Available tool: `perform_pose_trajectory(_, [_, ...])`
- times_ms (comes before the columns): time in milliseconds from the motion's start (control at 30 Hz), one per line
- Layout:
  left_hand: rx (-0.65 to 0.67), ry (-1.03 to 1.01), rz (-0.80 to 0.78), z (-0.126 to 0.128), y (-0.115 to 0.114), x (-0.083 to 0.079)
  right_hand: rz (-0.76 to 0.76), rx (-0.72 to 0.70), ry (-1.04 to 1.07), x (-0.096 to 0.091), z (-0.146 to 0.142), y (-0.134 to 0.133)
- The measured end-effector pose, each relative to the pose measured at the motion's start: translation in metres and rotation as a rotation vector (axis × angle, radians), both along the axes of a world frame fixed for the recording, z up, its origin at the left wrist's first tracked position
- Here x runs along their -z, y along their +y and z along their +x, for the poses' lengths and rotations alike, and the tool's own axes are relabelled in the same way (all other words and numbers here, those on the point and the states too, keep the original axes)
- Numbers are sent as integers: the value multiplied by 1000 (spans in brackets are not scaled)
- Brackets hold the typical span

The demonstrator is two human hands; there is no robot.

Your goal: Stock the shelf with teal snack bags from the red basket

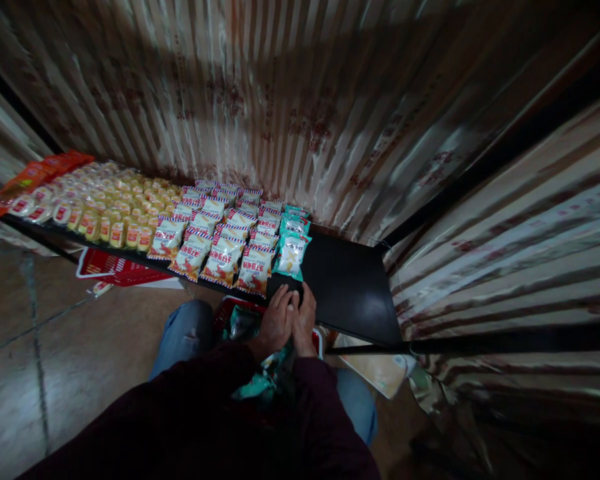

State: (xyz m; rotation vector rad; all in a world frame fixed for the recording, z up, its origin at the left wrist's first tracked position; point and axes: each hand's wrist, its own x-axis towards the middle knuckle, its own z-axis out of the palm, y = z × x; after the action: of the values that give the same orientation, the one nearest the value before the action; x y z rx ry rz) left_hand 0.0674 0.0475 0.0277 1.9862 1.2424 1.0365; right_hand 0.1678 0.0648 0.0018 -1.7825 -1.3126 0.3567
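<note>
My left hand (277, 320) and my right hand (304, 315) lie side by side at the front edge of a black shelf (353, 283). Their thumbs are close together or touching. The fingers of both are stretched forward, and I see nothing held in either. Just beyond the fingertips stands the front green-and-white snack bag (291, 257), in a short row with other green bags (294, 225) behind it. Below my forearms, between the knees, a red basket (225, 308) holds more green packets (257, 387), partly hidden by my arms.
White-and-orange snack bags (223, 257) stand in rows left of the green ones. Further left are small yellow packs (117, 233) and orange bags (30, 177). A red basket (110, 263) lies under the shelf. Striped curtains (280, 100) and a dark pole (460, 163) enclose the back and right.
</note>
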Motion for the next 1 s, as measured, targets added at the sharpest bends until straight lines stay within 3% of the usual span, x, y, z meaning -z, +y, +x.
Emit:
perform_pose_trajectory(333, [65, 59, -62, -30, -43, 18, 31, -82, -144, 12, -21, -51])
perform_pose_trajectory(433, [74, 87, -40, -50, -49, 35, 40, -145, -173, 18, -37, -72])
perform_pose_trajectory(533, [-57, 120, -40, -77, -47, 56, -5, -253, -147, 30, -58, -88])
perform_pose_trajectory(633, [-206, 97, -165, -104, -40, 73, -145, -313, -42, 47, -75, -89])
perform_pose_trajectory(833, [-219, 7, -509, -125, -32, 92, -421, -285, 210, 74, -91, -81])
perform_pose_trajectory(1000, [-219, -3, -551, -122, -35, 98, -420, -320, 342, 76, -93, -99])
